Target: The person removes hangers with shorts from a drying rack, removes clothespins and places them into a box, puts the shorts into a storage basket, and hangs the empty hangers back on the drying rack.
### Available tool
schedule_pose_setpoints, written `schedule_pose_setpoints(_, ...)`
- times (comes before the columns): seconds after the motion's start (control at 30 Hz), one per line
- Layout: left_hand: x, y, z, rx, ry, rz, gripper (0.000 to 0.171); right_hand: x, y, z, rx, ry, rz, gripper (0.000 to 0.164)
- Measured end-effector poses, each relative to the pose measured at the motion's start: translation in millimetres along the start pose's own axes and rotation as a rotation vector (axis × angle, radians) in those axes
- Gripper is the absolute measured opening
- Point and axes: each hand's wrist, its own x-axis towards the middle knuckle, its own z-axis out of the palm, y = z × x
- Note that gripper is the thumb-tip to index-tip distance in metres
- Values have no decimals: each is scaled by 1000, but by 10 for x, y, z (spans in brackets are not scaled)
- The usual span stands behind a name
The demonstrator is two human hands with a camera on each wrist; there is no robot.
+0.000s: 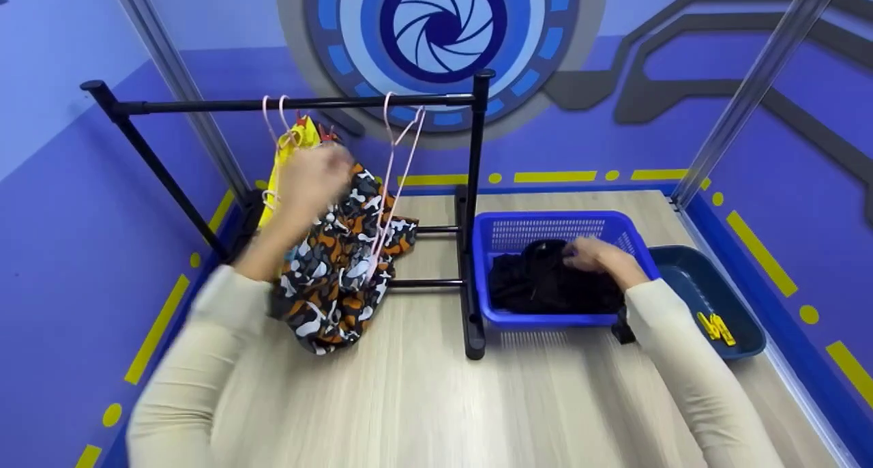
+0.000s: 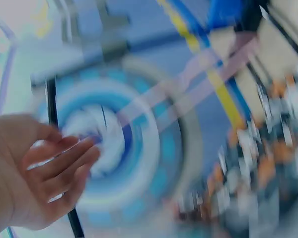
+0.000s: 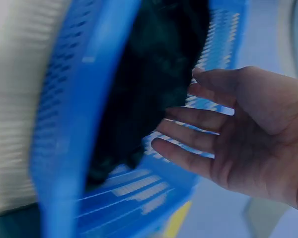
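Note:
In the head view my left hand, blurred, hovers in front of the camouflage-print garment hanging from the rack. The left wrist view shows that hand empty with loosely bent fingers. Over the blue basket is my right hand, beside the black cloth inside it. Seen from the right wrist, this hand has its fingers spread, holding nothing; whether the fingertips touch the dark cloth I cannot tell. Two pink hangers hang at the bar's right end.
A black rack stands left of the basket, its foot on the wooden surface. A yellow garment hangs behind my left hand, with red clips nearby. Right of the basket, a dark tray holds yellow clothespins.

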Motion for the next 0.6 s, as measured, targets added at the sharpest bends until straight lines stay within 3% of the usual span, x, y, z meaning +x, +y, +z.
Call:
schedule_pose_setpoints(0.1, 124, -324, -264, 46, 213, -22, 31, 27, -235, -128, -42, 110, -84, 35)
schedule_pose_setpoints(0.17, 219, -500, -378, 93, 270, 6, 37, 46, -424, -212, -64, 168, -119, 33)
schedule_pose_setpoints(0.23, 307, -639, -461, 145, 254, 52, 47, 60, -624, -264, -78, 215, -137, 32)
schedule_pose_setpoints(0.33, 398, -762, -529, 235, 166, 111, 55, 61, -932, -292, -71, 286, -186, 29)
schedule_pose_setpoints(0.47, 444, -812, -547, 304, 83, 118, 57, 57, -1310, -257, -31, 336, -300, 25)
schedule_pose_setpoints(0.6, 489, -783, -507, 330, 82, 122, 55, 51, -1602, -226, -16, 340, -363, 22)
